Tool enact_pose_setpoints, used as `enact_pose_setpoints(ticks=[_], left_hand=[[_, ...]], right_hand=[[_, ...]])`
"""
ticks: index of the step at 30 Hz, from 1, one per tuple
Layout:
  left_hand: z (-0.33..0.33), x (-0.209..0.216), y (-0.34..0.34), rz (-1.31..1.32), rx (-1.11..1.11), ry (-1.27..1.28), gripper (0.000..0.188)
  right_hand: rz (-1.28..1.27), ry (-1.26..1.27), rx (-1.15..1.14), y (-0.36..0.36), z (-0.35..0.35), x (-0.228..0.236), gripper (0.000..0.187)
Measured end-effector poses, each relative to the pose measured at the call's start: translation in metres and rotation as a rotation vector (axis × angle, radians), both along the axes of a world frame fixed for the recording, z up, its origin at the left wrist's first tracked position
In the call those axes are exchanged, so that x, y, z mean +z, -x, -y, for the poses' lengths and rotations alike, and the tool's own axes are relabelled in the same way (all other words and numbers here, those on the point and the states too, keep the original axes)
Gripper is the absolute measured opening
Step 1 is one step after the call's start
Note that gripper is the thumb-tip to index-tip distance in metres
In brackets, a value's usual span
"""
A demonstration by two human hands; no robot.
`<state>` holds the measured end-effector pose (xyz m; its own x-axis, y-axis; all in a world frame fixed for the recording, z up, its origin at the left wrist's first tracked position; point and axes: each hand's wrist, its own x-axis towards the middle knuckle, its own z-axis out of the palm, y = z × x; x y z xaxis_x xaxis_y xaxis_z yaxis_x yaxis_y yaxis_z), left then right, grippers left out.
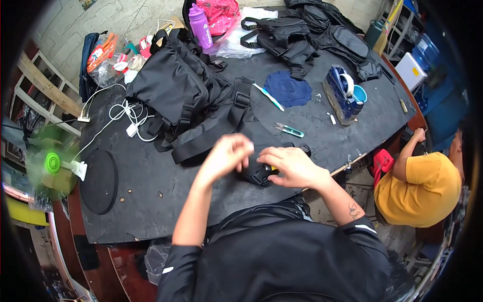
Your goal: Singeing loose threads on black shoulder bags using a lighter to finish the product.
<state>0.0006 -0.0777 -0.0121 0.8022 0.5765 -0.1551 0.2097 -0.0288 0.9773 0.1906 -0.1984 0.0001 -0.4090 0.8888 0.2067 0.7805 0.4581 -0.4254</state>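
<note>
My left hand (229,155) is raised over the near part of the table, fingers curled in a pinch; a small pale spot shows at the fingertips, too blurred to name. Just to its right, my right hand (294,167) has its fingers and thumb closed around a small yellow-and-black thing (273,168), mostly hidden by the fingers. Below it lies a black plastic buckle (259,176) on black fabric. That fabric joins a black bag (176,85) with wide straps (204,140). Beyond my hands lie green-handled thread snips (289,130) and a toothbrush-like brush (268,96).
Several black bags (322,40) crowd the back, near a purple bottle (200,27). A blue caddy (342,93) stands right of dark blue fabric (288,88). At left are a white cable (128,113), a black disc (99,181) and a green fan (52,162). A person in yellow (420,186) is at right.
</note>
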Motion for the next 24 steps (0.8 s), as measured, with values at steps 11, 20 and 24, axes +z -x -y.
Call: enact_pose_setpoints(ticks=[11,20,24], left_hand=[[0.059,-0.064,0.023,0.213,0.061,0.464,0.021],[0.051,-0.061,0.021,0.31,0.145,0.386,0.018],[0.05,-0.071,0.029,0.317,0.254,0.42,0.012]], right_hand=[[0.167,-0.214,0.099,0.025,-0.01,-0.024,0.038],[0.107,-0.212,0.123,0.013,-0.023,-0.012,0.036],[-0.034,0.114,-0.086,-0.019,-0.039,0.019,0.032]])
